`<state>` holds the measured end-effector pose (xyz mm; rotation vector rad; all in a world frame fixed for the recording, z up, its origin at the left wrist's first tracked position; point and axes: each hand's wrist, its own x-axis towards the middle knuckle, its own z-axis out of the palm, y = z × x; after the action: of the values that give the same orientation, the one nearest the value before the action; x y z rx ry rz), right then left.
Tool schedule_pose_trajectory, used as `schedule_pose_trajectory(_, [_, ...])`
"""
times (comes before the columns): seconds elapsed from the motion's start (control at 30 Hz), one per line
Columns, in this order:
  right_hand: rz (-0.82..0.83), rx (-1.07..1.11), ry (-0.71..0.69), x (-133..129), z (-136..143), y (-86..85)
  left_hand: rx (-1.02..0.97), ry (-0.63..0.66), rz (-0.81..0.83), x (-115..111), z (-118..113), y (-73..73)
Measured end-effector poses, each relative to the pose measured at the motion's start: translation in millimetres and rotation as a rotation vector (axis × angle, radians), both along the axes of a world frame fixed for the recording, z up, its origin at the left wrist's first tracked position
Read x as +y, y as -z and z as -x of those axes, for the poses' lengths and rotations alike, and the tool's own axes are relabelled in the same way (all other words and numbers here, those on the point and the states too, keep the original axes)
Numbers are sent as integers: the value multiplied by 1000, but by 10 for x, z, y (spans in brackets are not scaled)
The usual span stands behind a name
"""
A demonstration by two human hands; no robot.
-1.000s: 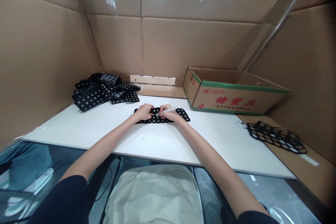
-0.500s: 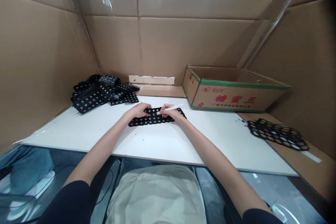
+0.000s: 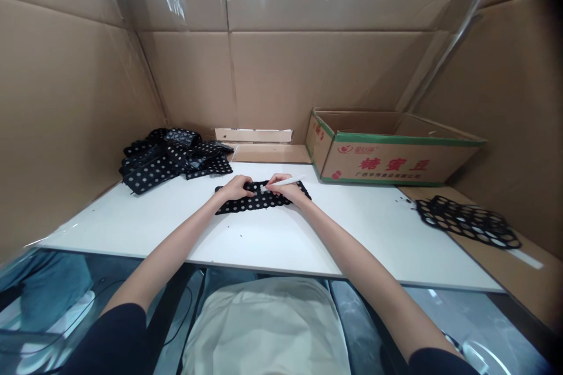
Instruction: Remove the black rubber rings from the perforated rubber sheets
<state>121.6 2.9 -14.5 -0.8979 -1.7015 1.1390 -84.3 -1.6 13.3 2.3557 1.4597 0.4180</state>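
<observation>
Head view: the left hand [image 3: 238,188] is on the thin, dotted black strip [image 3: 251,203] mid-way along the white counter [image 3: 281,240], its grip unclear from here; the right hand [image 3: 280,185] pinches a slim pen-like tool [image 3: 288,180]. Working the dots seems in hand; next likely calls for steadiness. Crumpled dotted sheets [image 3: 152,171] lie left.

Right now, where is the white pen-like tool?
The white pen-like tool is near the head view's centre, in the right hand, over the dotted black strip.
</observation>
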Motion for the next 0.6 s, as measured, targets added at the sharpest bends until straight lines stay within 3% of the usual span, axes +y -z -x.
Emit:
schedule_pose_trajectory(0.27, [-11,-20,-28,-1,-1,13,-83,55,-19,11,-65,37])
schedule_pose_trajectory(0.43, [-24,-24,-26,3,-24,31,-78,24,-5,30,-78,69])
schedule_pose_trajectory(0.6, [-175,-158,-73,-14,-57,-16,-65,-10,-21,33,-85,82])
